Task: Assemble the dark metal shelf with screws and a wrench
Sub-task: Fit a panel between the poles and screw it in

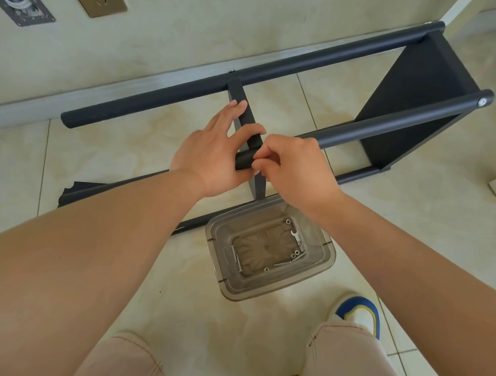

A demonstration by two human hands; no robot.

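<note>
Nearest me, my left hand [210,154] grips the shelf [409,112] tube end; my right hand [296,168] pinches something there (too small to tell). Tubes run left-right.

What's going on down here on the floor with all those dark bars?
A person is putting together a dark metal shelf lying on its side on the tiled floor. The left hand grips a tube end by a middle shelf panel, while the right hand pinches at the same joint, probably starting a screw. A clear plastic box below holds loose screws and a small wrench.
</note>
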